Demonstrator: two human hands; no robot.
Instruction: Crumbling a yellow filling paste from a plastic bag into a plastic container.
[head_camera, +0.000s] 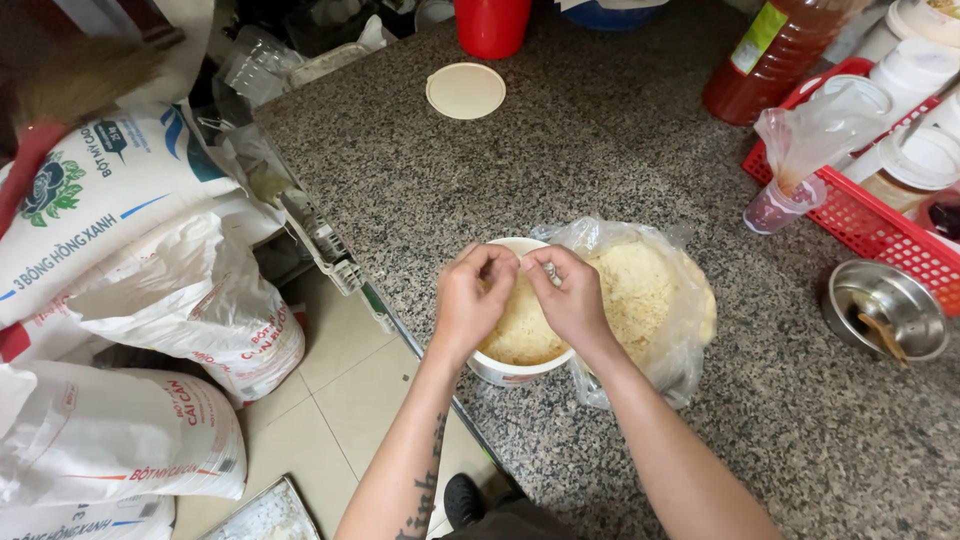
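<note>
A speckled grey granite bench (600, 170) fills most of the scene, and along its left edge, down on the tiled floor, big white sacks (110, 200) with printed lettering lean against each other.

At the bench's right edge sits a red plastic basket (880, 235) packed with white-lidded tubs, and just behind it stands a tall bottle (775, 55) of reddish-brown liquid.

Near the front edge of the bench lies a clear plastic bag (660, 300) holding pale yellow crumbly stuff, slumped against a round white tub (515, 365) that contains the same stuff. Bag and tub touch, the bag on the tub's right.

Both of the person's hands meet over the tub. The left hand (472, 298) is curled, fingers bent in and tips pinched together on the thin edge of the bag above the tub's far rim. The right hand (570, 295) is curled the same way, fingertips pinched on the bag's edge just beside the left hand; the two nearly touch at the knuckles. Neither hand is spread; both are closed in a pinch on the plastic.

To the right, a small steel bowl (885, 310) with a spoon in it rests in front of the basket. A red cup (492, 25) stands at the far edge, and a round cream lid (466, 90) lies flat just in front of it, well apart from the tub.
</note>
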